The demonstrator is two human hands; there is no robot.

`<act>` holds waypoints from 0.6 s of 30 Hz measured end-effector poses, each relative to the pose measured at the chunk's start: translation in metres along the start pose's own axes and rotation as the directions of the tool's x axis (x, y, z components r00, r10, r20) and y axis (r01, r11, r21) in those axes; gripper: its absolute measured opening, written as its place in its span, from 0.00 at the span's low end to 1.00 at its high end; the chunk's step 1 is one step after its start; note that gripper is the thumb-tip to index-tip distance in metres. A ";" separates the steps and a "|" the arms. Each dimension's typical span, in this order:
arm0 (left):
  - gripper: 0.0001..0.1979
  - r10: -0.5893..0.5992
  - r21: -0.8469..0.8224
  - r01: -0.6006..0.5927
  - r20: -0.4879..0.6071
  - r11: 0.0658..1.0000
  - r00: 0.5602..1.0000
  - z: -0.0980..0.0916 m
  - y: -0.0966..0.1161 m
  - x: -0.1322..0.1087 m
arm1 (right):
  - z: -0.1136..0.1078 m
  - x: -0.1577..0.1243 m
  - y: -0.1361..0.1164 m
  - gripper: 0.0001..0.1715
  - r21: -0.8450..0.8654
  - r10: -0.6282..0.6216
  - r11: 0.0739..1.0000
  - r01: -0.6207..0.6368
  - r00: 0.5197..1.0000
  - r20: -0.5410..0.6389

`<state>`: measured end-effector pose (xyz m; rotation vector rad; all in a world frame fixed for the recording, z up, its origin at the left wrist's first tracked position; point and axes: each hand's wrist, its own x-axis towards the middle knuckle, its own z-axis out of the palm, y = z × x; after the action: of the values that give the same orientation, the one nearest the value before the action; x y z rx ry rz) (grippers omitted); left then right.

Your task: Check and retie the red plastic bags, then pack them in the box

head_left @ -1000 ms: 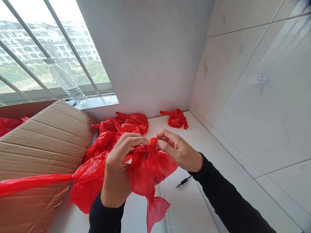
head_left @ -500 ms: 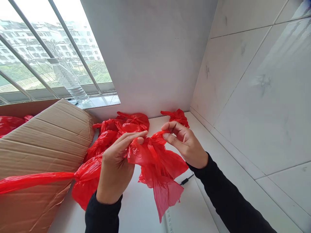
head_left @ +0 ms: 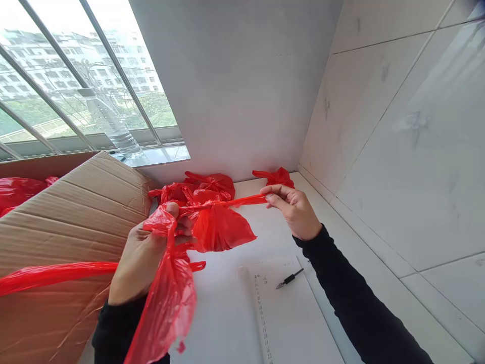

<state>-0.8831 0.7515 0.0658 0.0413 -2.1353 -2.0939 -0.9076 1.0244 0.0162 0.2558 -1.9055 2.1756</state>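
A red plastic bag (head_left: pixel 223 227) hangs between my two hands, its neck drawn into a knot or twist. My left hand (head_left: pixel 142 253) is closed on one end, and a loose flap of thin red plastic drops below it past the wrist. Pinched in the fingertips of my right hand (head_left: pixel 291 207) is the other end, stretched out into a narrow strip. What the bag contains cannot be made out. Behind my left hand lie more red bags (head_left: pixel 212 186), partly covered by the held one.
A cardboard box (head_left: pixel 76 217) with red bags inside stands at left. One small red bag (head_left: pixel 278 177) lies in the back corner. A pen (head_left: pixel 290 278) rests on a paper with handwritten numbers (head_left: pixel 288 318). A water bottle (head_left: pixel 113 126) leans on the windowsill.
My hands have moved apart, the left one leftward and closing on the plastic. The bag's ends are pulled taut sideways, and more of the paper and pen shows.
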 end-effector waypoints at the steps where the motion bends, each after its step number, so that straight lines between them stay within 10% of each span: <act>1: 0.17 -0.055 -0.067 0.056 0.017 0.996 0.998 -0.001 0.000 0.002 | 0.000 0.001 0.002 0.10 0.006 -0.001 1.000 0.001 1.000 0.000; 12: 0.06 -0.323 -0.560 0.226 -0.080 0.797 0.943 -0.005 0.002 0.011 | 0.016 0.002 0.027 0.18 -0.229 0.148 0.970 -0.081 0.945 0.293; 15: 0.01 -0.151 -0.421 0.078 -0.143 0.904 0.978 0.000 0.001 0.008 | 0.012 0.005 0.037 0.25 -0.340 0.200 0.935 -0.097 0.938 0.282; 18: 0.24 0.088 -0.028 -0.097 -0.230 0.995 0.969 0.005 0.000 0.002 | -0.002 0.015 0.052 0.31 -0.412 0.136 0.909 -0.069 0.981 0.136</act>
<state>-0.8856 0.7560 0.0660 0.1667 -1.9250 -1.9714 -0.9366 1.0212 -0.0289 0.2646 -2.4564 1.8012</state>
